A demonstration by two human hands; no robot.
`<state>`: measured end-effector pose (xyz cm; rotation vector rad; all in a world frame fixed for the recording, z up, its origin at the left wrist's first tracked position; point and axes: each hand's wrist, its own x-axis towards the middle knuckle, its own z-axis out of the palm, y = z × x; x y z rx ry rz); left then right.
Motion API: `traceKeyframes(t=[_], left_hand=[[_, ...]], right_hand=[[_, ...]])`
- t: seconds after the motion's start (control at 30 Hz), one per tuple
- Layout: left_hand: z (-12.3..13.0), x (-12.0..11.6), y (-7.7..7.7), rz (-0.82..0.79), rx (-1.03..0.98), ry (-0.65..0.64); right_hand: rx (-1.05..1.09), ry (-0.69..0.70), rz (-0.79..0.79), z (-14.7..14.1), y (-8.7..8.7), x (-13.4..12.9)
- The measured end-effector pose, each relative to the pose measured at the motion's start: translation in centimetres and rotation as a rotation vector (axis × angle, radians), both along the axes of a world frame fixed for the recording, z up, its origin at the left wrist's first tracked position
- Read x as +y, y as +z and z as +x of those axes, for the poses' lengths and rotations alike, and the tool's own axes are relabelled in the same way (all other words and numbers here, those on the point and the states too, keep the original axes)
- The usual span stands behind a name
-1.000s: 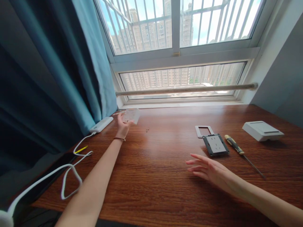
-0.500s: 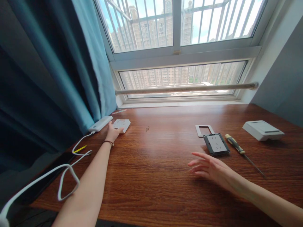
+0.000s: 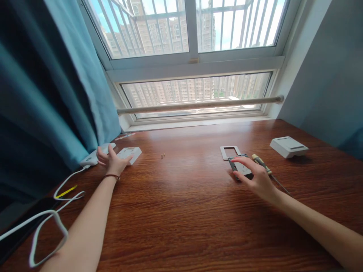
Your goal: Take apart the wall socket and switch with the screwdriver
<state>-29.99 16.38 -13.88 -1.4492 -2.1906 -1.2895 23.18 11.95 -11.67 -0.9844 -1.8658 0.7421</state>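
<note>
My left hand [image 3: 114,161] is at the left, fingers apart, its thumb by a white box [image 3: 135,155] that lies on the wooden table [image 3: 170,211]. Over a socket module [image 3: 243,168] with a dark frame, my right hand [image 3: 256,179] is spread, thumb and fingers at its left edge and partly covering it; a firm hold does not show. Just behind the module lies a white rectangular frame [image 3: 224,153]. A screwdriver [image 3: 261,164] with a pale and dark handle rests right beside my right hand. Two small brass-coloured screws [image 3: 162,156] lie mid-table.
At the right back sits a white box-shaped cover [image 3: 288,146]. A white power strip [image 3: 92,157] and its white cable [image 3: 61,223] lie at the left, with a yellow strip [image 3: 66,191]. A blue curtain [image 3: 85,75] hangs beside the window.
The view has shifted to the right. My right hand has moved forward onto the socket module. My left hand's fingers have lifted and spread beside the white box.
</note>
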Motion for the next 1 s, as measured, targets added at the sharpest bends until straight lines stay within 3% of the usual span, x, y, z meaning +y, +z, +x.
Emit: traceKeyframes(t=[0.1, 0.23, 0.37, 0.47, 0.6, 0.77, 0.9, 1.0], left_hand=[[3.8, 0.0, 2.2, 0.111, 0.208, 0.036], [13.0, -0.5, 3.7, 0.180, 0.299, -0.224], [23.4, -3.8, 2.3, 0.070, 0.305, -0.618], [28.2, -6.6, 0.7, -0.086, 0.301, -0.943], [30.5, -7.7, -0.5, -0.204, -0.037, -1.149], [30.7, -6.2, -0.5, -0.336, -0.812, -1.131], [29.6, -6.0, 0.1, -0.360, -0.926, -1.071], [28.9, -6.2, 0.4, -0.348, -0.997, -1.014]], right_hand=[[-0.291, -0.204, 0.268, 1.5, -0.5, 2.2], [-0.507, -0.309, 0.235, 2.1, -2.1, 3.4], [-0.594, -0.324, 0.159, 1.6, -3.4, 3.2], [-0.517, -0.334, 0.131, 1.0, -3.7, 2.9], [-0.332, -0.340, 0.109, -0.7, -3.1, 1.7], [-0.297, -0.241, 0.120, -4.9, -1.7, -0.6], [-0.316, -0.203, 0.147, -7.7, -1.7, -1.3], [-0.311, -0.149, 0.160, -8.3, -2.6, -0.9]])
